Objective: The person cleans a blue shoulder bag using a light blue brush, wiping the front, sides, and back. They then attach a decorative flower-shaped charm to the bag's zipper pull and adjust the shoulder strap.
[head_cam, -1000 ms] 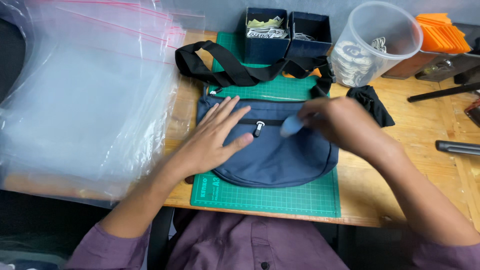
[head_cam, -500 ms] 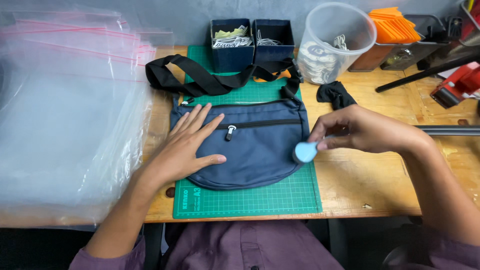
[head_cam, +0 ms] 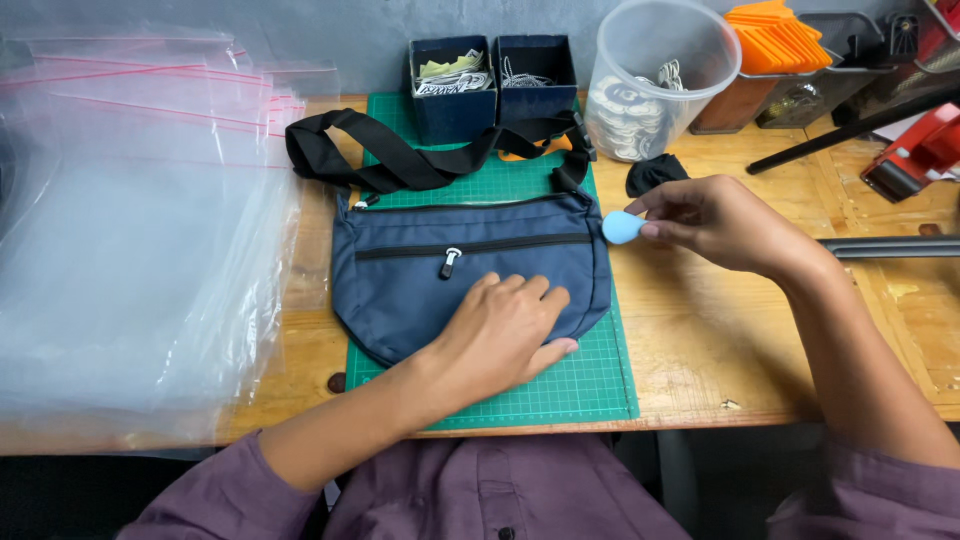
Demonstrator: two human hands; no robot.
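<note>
Navy sling bag point(head_cam: 440, 275) lies flat on the green cutting mat point(head_cam: 590, 385), its zip pull point(head_cam: 450, 263) near the middle of the front pocket. Nearest the camera, the left hand point(head_cam: 505, 335) presses on the bag's lower right part, fingers bent and close together, gripping nothing. Just beyond the bag's right edge, the right hand point(head_cam: 720, 222) hovers over the wooden table point(head_cam: 720, 340) and pinches a small light-blue rounded piece point(head_cam: 622, 227) between its fingertips — what it is I cannot tell. Farther back, the black strap point(head_cam: 400, 160) loops across the mat's top, with a black scrap of cloth point(head_cam: 652, 172) to the right. At the rear stand two dark blue boxes point(head_cam: 495, 85) and a clear plastic tub point(head_cam: 650, 80). Clear zip bags point(head_cam: 140, 230) are stacked at the left.
</note>
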